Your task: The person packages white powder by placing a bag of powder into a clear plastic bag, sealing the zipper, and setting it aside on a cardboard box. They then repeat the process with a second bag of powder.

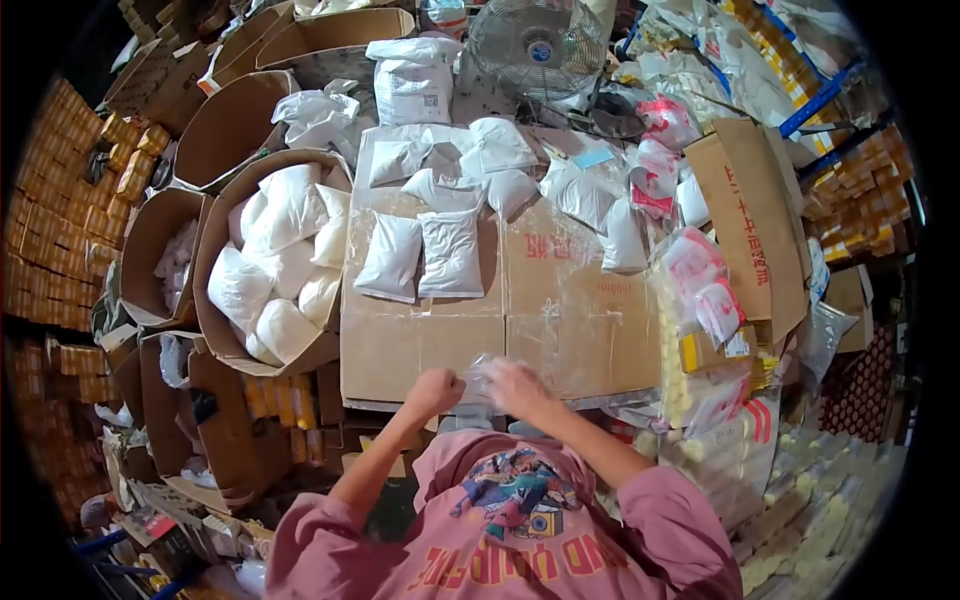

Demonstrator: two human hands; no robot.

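My left hand (434, 393) is closed in a fist at the front edge of the cardboard-covered table (420, 345); whatever its fingers may hold is hidden. Beside it, my right hand (520, 390) is smeared by motion, its fingers closed over a clear plastic bag (482, 368) that lies between the two hands. Farther up the cardboard, two filled white bags (452, 254) (390, 257) lie side by side. Several more white packets (500, 146) are heaped behind them, and others (578, 192) lie to the right.
At left, a large round carton (213, 300) holds plump white bags. A fan (538, 48) and a white sack (412, 85) stand at the back. Red-and-clear packaging (695, 258) and an upright cardboard flap (735, 225) line the right side. Stacked orange boxes (50, 220) fill the far left.
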